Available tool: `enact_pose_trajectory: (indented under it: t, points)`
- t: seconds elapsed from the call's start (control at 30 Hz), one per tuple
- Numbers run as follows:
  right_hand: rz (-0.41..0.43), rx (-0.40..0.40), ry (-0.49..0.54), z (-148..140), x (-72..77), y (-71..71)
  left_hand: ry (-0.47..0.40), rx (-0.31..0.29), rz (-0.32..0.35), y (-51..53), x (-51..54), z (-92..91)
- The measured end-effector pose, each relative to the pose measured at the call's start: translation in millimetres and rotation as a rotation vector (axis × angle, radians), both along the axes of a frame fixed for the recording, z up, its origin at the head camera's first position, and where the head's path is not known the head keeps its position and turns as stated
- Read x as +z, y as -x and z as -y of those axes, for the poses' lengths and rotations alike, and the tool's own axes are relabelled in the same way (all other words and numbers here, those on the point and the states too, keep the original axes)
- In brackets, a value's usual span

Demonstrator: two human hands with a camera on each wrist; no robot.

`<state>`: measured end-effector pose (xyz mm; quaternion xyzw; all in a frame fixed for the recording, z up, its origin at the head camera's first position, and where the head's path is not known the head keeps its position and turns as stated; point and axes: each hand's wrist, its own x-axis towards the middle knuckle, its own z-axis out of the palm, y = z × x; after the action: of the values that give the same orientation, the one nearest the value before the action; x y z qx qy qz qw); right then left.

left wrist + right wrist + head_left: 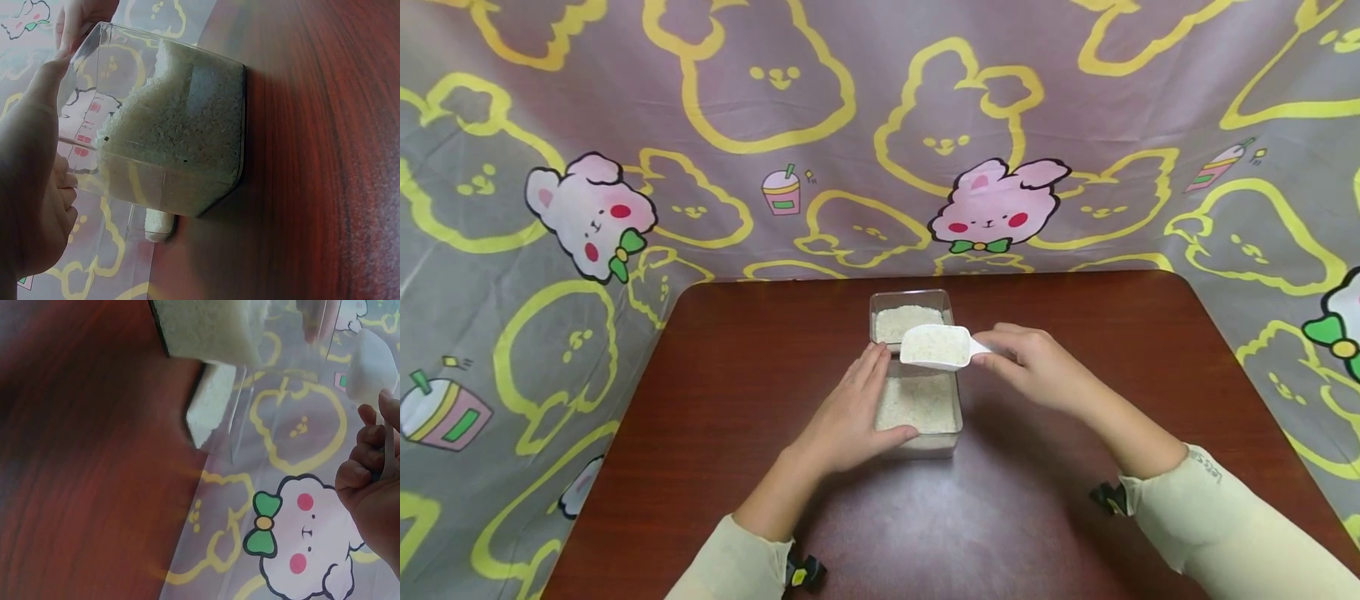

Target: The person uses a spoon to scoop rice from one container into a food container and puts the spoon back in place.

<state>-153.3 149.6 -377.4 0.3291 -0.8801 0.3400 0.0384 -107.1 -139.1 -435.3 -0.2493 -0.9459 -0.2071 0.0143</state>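
From up high, I see two clear boxes on a brown table, one behind the other. The near box has lots of white rice in it, and the far box has rice too. The left hand touches the near box. Its fingers are straight and close together on the left side, and its thumb is apart, along the front edge. The right hand pinches the handle of a white scoop. The scoop is full of rice and is up in the air, where the two boxes meet. Behind the table is a cloth with bunnies and pink cups.

From the left wrist, I see the near box from close by. The rice is piled higher on the side by the left hand. I can't tell how all the fingers lie, because the hand is dark here. A bit of the far box peeks out behind.

From the right wrist, the fingers are curled tight around the scoop's handle. The scoop's smooth white outside shows. Both boxes sit near the top.
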Motion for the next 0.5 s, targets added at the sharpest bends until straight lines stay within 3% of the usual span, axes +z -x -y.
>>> enact_pose_trajectory:
  t: [0.23, 0.5]
  points:
    - [0.031, -0.058, -0.004, 7.4, -6.5, 33.9, -0.004, 0.006, 0.007, 0.4, -1.8, 0.1]
    - [0.108, -0.129, -0.046, 29.4, -33.6, 69.5, -0.004, 0.004, 0.008, 0.7, -3.6, 0.2]
